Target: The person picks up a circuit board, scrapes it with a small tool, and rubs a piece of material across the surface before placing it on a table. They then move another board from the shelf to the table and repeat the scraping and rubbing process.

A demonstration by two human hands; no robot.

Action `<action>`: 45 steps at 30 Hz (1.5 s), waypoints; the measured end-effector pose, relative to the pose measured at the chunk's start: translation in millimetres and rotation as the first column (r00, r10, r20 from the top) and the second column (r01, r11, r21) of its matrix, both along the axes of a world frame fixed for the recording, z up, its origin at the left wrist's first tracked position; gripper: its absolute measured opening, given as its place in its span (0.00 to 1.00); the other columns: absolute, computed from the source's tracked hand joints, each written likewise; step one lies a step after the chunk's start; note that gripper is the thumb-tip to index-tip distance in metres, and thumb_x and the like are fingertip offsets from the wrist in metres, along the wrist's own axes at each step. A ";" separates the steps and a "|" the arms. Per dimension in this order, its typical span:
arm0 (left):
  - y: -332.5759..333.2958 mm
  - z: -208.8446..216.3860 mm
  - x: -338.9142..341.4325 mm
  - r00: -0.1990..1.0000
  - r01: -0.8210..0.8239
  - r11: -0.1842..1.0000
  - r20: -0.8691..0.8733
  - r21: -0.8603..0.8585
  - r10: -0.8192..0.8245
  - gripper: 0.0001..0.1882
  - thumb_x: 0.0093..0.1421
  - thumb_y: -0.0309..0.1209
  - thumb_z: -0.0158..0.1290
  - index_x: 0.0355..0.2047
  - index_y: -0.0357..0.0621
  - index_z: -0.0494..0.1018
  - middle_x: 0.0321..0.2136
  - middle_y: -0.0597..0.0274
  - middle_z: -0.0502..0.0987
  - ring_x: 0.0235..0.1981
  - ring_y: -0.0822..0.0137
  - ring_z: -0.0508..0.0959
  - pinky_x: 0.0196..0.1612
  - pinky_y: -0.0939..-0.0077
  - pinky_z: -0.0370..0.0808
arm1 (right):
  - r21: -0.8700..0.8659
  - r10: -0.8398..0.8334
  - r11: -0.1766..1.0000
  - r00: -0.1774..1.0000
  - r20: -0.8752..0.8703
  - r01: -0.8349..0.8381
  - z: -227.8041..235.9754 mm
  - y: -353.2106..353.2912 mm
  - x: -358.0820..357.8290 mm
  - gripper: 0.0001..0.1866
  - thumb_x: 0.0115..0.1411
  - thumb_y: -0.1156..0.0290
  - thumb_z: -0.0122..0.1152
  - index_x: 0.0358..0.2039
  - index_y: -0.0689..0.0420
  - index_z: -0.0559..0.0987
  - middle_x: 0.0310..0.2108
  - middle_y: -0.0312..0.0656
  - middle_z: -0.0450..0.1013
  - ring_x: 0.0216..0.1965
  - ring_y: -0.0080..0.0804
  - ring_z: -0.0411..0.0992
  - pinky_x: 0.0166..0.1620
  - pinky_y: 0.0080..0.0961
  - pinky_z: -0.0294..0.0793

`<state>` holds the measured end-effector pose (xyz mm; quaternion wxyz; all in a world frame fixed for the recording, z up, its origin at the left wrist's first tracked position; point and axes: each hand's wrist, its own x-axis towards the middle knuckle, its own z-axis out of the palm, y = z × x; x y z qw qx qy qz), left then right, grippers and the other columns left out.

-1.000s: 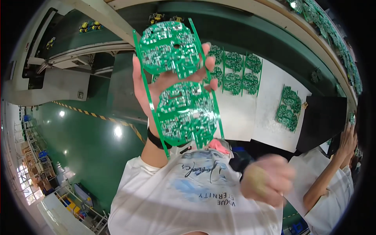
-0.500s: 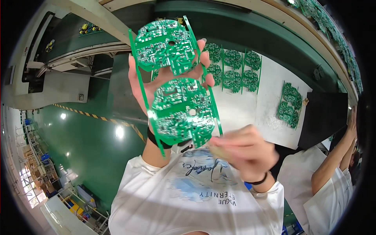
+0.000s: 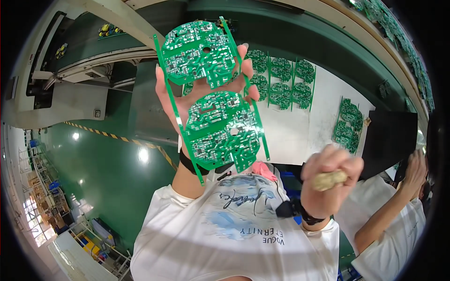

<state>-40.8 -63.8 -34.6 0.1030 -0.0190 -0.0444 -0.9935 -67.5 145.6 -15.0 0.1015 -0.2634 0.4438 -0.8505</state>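
Held up in front of me is a green circuit board panel (image 3: 220, 124), two rounded boards joined between narrow side rails and covered with small soldered parts. My left hand (image 3: 166, 89) grips it from behind, with fingertips wrapped over the right rail; the palm is mostly hidden. To the right, apart from the panel, my right hand (image 3: 330, 164) is closed in a fist. A short beige, rounded, rough-looking thing (image 3: 329, 180) pokes out of that fist; its kind is unclear. Several similar circuit boards (image 3: 280, 84) lie in a row on the white table (image 3: 286, 136) beyond.
Another board panel (image 3: 348, 125) lies on the table's right, beside a black sheet (image 3: 391, 140). A dark green conveyor belt (image 3: 323, 42) curves along the far side. A co-worker's arm (image 3: 389, 206) is at the right. Something pink (image 3: 265, 171) shows below the panel.
My right hand has moved right, away from the panel's lower edge, and the beige thing in it now shows. The panel has barely shifted. The co-worker's hand has come lower.
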 end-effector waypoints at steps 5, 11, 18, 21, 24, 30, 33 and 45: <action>4.1 6.9 -3.5 0.999 -0.034 0.998 0.026 -0.049 0.036 0.43 0.52 0.64 0.44 0.58 0.42 0.58 0.56 0.42 0.61 0.49 0.48 0.69 0.43 0.48 0.73 | 0.070 -0.182 0.978 0.965 -0.190 0.198 -1.4 10.0 6.1 0.13 0.60 0.69 0.55 0.44 0.57 0.67 0.34 0.41 0.69 0.30 0.31 0.65 0.24 0.25 0.69; 11.7 5.9 -13.1 0.971 -0.097 0.984 0.201 -0.146 0.126 0.51 0.51 0.65 0.44 0.59 0.31 0.54 0.45 0.47 0.71 0.35 0.46 0.74 0.35 0.59 0.75 | 0.455 0.249 0.841 0.535 -0.807 0.294 1.9 7.7 -9.3 0.18 0.50 0.77 0.58 0.42 0.59 0.67 0.37 0.48 0.71 0.33 0.38 0.70 0.33 0.32 0.74; 6.9 -13.3 -14.8 0.996 -0.042 0.981 0.073 -0.188 0.057 0.46 0.52 0.66 0.41 0.56 0.35 0.59 0.46 0.45 0.69 0.41 0.48 0.73 0.39 0.58 0.74 | 0.102 -0.412 0.911 0.861 0.299 0.400 -26.5 17.3 -27.2 0.10 0.54 0.75 0.46 0.38 0.62 0.66 0.30 0.47 0.68 0.29 0.36 0.66 0.34 0.28 0.68; 15.4 -13.1 -31.1 0.996 0.027 0.991 0.089 -0.135 -0.015 0.47 0.52 0.66 0.40 0.55 0.33 0.61 0.43 0.46 0.71 0.38 0.49 0.74 0.38 0.60 0.74 | 0.074 0.026 0.996 0.933 0.360 -0.056 -57.2 37.6 -38.1 0.10 0.54 0.73 0.43 0.36 0.63 0.65 0.28 0.44 0.66 0.28 0.32 0.64 0.32 0.26 0.65; 25.4 -17.8 -44.7 0.991 0.052 0.990 0.133 -0.129 -0.035 0.46 0.52 0.66 0.40 0.55 0.33 0.61 0.45 0.46 0.71 0.38 0.49 0.74 0.39 0.59 0.74 | 0.204 0.155 0.945 0.899 0.409 -0.256 -73.6 23.7 -45.5 0.15 0.60 0.64 0.43 0.39 0.63 0.69 0.29 0.42 0.67 0.28 0.27 0.64 0.29 0.22 0.64; 44.1 -53.7 -62.9 0.889 0.047 0.961 0.451 -0.273 0.084 0.41 0.57 0.62 0.39 0.56 0.38 0.60 0.49 0.46 0.69 0.46 0.52 0.72 0.47 0.58 0.71 | 0.195 0.251 0.848 0.698 0.671 -0.492 -93.6 -13.7 -60.6 0.15 0.62 0.59 0.51 0.41 0.58 0.71 0.26 0.34 0.68 0.22 0.19 0.64 0.22 0.16 0.61; 21.8 -117.6 -60.9 0.752 0.172 0.775 0.589 -0.609 0.296 0.37 0.60 0.57 0.40 0.59 0.42 0.58 0.52 0.48 0.67 0.52 0.55 0.69 0.53 0.56 0.66 | 0.235 0.084 0.908 0.700 0.709 -0.347 -123.4 -19.1 -89.0 0.12 0.62 0.62 0.53 0.38 0.57 0.70 0.22 0.31 0.66 0.18 0.19 0.63 0.20 0.16 0.60; 35.2 -189.1 17.9 0.538 0.339 0.703 0.742 -0.625 0.400 0.31 0.61 0.49 0.43 0.59 0.44 0.58 0.52 0.53 0.68 0.51 0.57 0.71 0.50 0.59 0.69 | 0.681 -0.494 0.731 0.655 0.572 -0.043 -276.1 -11.9 -351.2 0.18 0.57 0.57 0.57 0.40 0.57 0.70 0.18 0.39 0.70 0.19 0.28 0.67 0.22 0.26 0.66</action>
